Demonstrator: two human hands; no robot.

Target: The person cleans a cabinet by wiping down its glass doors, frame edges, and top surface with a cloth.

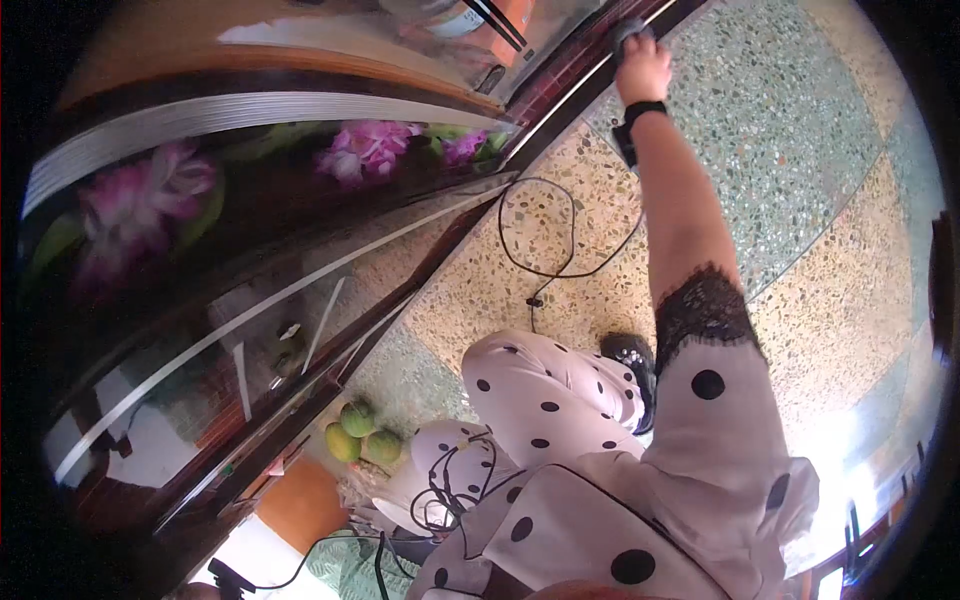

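My right hand (pixel 643 72) reaches far forward, to the foot of a dark cabinet (pixel 575 95). Its fingers are closed over a small dark grey object (pixel 630 35) at the cabinet's bottom edge, close to the floor. The hand covers much of this object, so its exact kind does not show. A black band (pixel 643 112) is strapped round the right wrist. My left hand is out of the picture.
A thin black cable (pixel 573 225) loops over the speckled tile floor (pixel 790 130) beside my knee. Several green and yellow round fruits (pixel 359 419) lie by the cabinet. A flower-printed panel (pixel 365 150) and glass doors (pixel 250 310) are on the left.
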